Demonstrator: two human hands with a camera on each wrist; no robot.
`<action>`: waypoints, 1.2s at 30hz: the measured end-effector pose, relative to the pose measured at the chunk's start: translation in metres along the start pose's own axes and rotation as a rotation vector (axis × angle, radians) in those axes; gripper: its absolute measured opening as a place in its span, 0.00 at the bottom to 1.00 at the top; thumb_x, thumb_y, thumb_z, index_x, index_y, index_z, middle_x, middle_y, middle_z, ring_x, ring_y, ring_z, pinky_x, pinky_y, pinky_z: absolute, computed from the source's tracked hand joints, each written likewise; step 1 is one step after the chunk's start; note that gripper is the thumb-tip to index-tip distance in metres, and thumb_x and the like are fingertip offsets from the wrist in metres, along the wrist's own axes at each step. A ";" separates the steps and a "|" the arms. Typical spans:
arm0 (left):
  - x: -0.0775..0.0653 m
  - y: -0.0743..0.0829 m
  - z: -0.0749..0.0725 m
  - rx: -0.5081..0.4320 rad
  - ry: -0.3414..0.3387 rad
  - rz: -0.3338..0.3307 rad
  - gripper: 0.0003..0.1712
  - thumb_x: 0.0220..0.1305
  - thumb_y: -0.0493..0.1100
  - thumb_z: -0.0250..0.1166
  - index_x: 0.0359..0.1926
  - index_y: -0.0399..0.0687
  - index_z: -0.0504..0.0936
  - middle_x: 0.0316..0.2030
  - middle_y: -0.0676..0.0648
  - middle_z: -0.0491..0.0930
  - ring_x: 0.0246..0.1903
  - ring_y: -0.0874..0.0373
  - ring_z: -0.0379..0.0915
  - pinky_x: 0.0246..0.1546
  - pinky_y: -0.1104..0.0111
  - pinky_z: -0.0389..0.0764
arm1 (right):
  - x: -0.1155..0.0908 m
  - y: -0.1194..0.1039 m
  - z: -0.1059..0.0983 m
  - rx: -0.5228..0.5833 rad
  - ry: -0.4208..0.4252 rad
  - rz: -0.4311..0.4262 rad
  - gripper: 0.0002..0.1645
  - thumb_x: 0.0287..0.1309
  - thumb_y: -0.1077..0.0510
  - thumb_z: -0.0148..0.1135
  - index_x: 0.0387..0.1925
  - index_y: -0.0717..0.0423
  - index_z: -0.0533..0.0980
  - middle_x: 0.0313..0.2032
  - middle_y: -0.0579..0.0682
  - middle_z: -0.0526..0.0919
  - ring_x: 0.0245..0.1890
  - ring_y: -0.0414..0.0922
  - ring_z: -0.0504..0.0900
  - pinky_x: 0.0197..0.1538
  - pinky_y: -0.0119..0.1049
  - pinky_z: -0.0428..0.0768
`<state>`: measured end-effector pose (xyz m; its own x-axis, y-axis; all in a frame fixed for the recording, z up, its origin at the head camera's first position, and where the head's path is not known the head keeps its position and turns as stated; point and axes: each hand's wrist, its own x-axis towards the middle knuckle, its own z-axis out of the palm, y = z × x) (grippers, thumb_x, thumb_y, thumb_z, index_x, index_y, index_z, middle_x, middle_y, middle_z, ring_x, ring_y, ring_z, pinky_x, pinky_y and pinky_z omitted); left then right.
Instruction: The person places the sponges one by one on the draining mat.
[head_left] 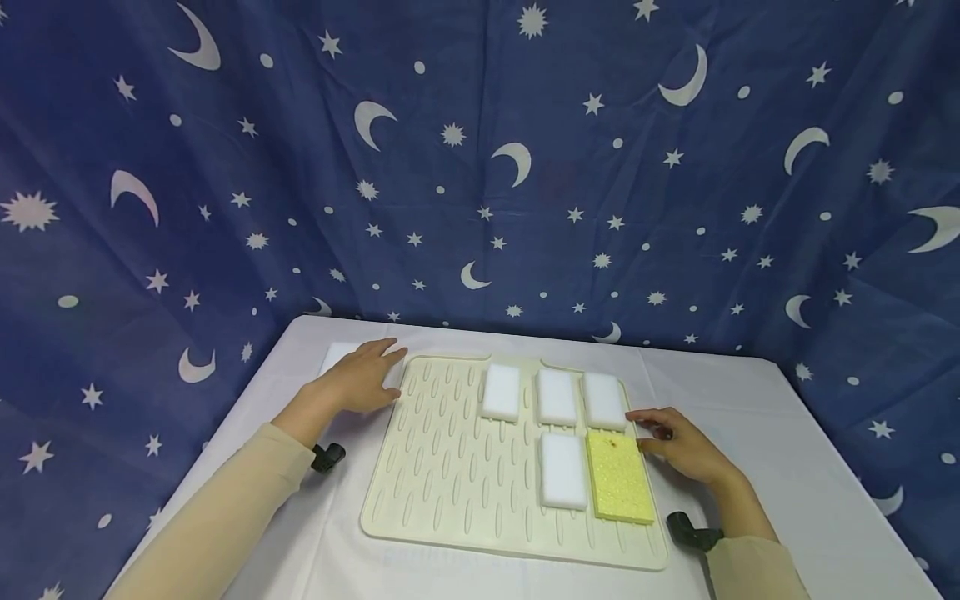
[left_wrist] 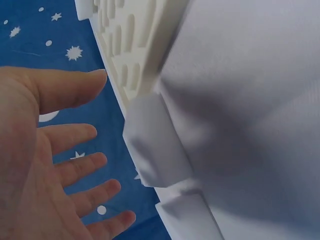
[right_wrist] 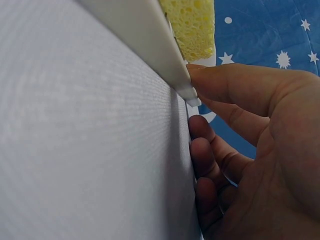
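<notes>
A cream ridged drying mat (head_left: 442, 450) lies on the table, with several white sponge blocks (head_left: 563, 469) and one yellow sponge (head_left: 621, 477) on its right half. My left hand (head_left: 363, 379) hovers off the mat's left edge, fingers spread and holding nothing. Below it are two white blocks in the left wrist view, a nearer one (left_wrist: 155, 140) and another (left_wrist: 192, 217); the head view shows one partly hidden. At the mat's right edge is my right hand (head_left: 686, 446), its thumb by the yellow sponge and its forefinger near a white block's (head_left: 604, 400) corner. Its other fingers are bent against the tablecloth.
A white cloth (head_left: 795, 450) covers the table. Behind and beside it hangs a blue curtain (head_left: 480, 167) with moons and stars. Dark camera mounts sit at the left wrist (head_left: 327, 457) and the right wrist (head_left: 693, 533).
</notes>
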<state>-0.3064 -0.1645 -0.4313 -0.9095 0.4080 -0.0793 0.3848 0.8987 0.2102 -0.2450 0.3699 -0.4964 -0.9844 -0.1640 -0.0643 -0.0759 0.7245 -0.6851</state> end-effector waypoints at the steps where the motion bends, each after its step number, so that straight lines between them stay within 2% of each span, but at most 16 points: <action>1: 0.000 -0.001 0.000 0.001 -0.005 0.001 0.44 0.68 0.50 0.65 0.79 0.41 0.61 0.80 0.33 0.52 0.78 0.31 0.49 0.76 0.39 0.57 | 0.000 0.000 0.000 -0.004 -0.001 0.002 0.28 0.61 0.56 0.70 0.63 0.52 0.80 0.55 0.59 0.75 0.49 0.51 0.70 0.47 0.40 0.72; 8: 0.006 -0.008 0.002 -0.013 -0.050 -0.018 0.46 0.67 0.51 0.67 0.80 0.43 0.60 0.81 0.33 0.51 0.79 0.31 0.47 0.76 0.39 0.54 | -0.002 -0.002 0.000 -0.013 0.001 0.016 0.28 0.62 0.54 0.70 0.63 0.52 0.80 0.55 0.58 0.75 0.49 0.50 0.70 0.47 0.39 0.72; 17: 0.012 -0.019 0.010 -0.022 -0.057 -0.024 0.48 0.65 0.51 0.67 0.81 0.43 0.58 0.80 0.32 0.51 0.79 0.30 0.47 0.76 0.38 0.54 | -0.002 -0.005 -0.001 -0.019 -0.005 0.026 0.28 0.63 0.53 0.70 0.64 0.51 0.79 0.55 0.58 0.75 0.50 0.50 0.70 0.49 0.41 0.72; 29: 0.017 -0.025 0.013 -0.034 -0.091 -0.013 0.49 0.66 0.52 0.66 0.81 0.43 0.56 0.80 0.32 0.50 0.79 0.31 0.43 0.78 0.38 0.49 | 0.000 -0.004 0.000 -0.015 -0.002 0.042 0.28 0.62 0.54 0.71 0.63 0.50 0.80 0.56 0.58 0.75 0.50 0.51 0.70 0.49 0.41 0.72; 36: 0.018 -0.026 0.012 -0.061 -0.095 -0.008 0.49 0.66 0.52 0.66 0.81 0.42 0.56 0.80 0.31 0.51 0.79 0.29 0.44 0.77 0.37 0.50 | -0.001 -0.004 0.000 -0.013 0.000 0.031 0.28 0.61 0.55 0.71 0.63 0.51 0.80 0.55 0.58 0.75 0.49 0.50 0.70 0.48 0.41 0.71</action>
<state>-0.3310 -0.1785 -0.4497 -0.8924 0.4167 -0.1731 0.3645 0.8919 0.2678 -0.2440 0.3672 -0.4935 -0.9863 -0.1413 -0.0856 -0.0473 0.7378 -0.6734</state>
